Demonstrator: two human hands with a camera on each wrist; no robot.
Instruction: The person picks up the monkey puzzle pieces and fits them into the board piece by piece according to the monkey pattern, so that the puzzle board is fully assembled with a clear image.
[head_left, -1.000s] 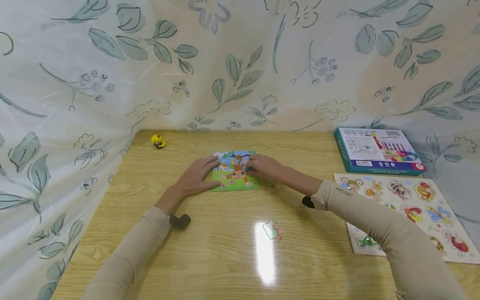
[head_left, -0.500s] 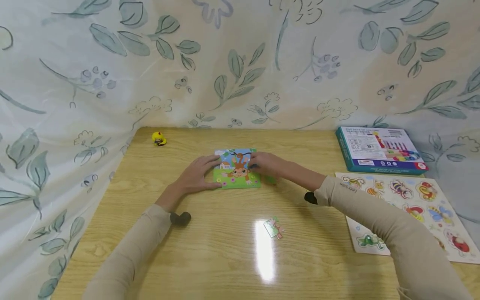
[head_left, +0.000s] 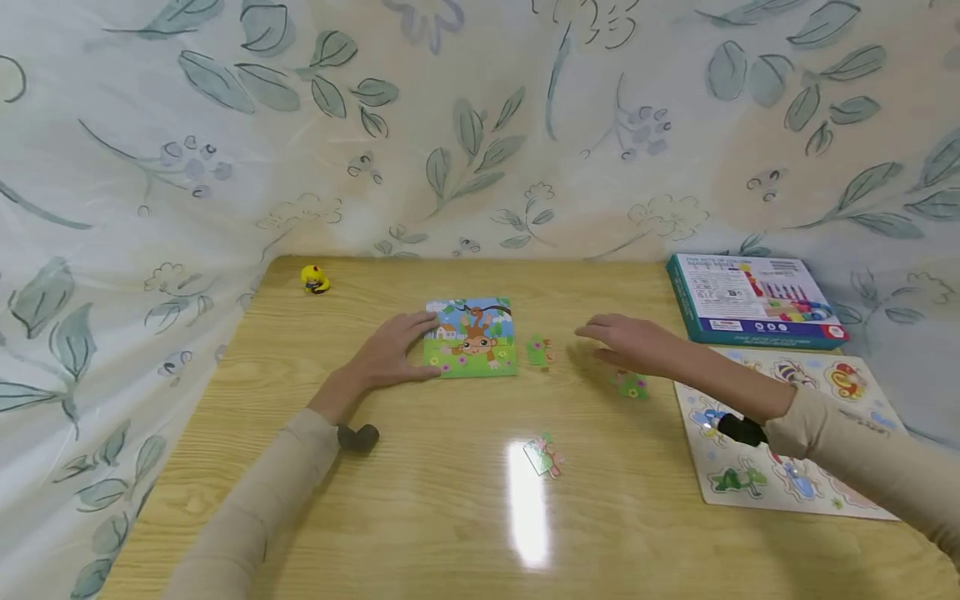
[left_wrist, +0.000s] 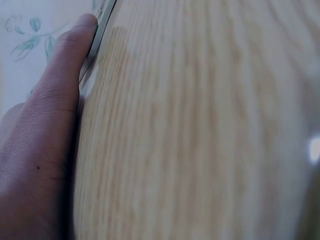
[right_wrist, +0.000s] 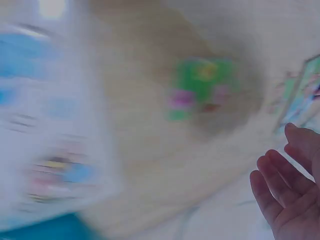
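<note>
A small square monkey picture puzzle (head_left: 471, 342) lies on the table. My left hand (head_left: 386, 354) rests against its left side, thumb and fingers spread along that edge; the left wrist view shows the thumb (left_wrist: 82, 30) at the puzzle's thin side. Further right, my right hand (head_left: 626, 342) hovers palm down with loosely extended fingers, holding nothing. Just under and in front of it lies a green flowered puzzle piece (head_left: 632, 385), blurred in the right wrist view. Between puzzle and right hand sits another green piece (head_left: 538, 350). A third piece (head_left: 543, 456) lies nearer the front.
On the right is a white board of insect pictures (head_left: 738, 482), partly covered by the right forearm. Behind it stands a teal-edged box (head_left: 757, 300). A small yellow-haired figurine (head_left: 315, 280) is at the back left corner. Patterned cloth (head_left: 480, 167) hangs behind the table.
My right hand has left the puzzle's right side and moved rightward, its fingers opening out. Two green pieces that it covered or partly covered now show. The left hand has stayed put.
</note>
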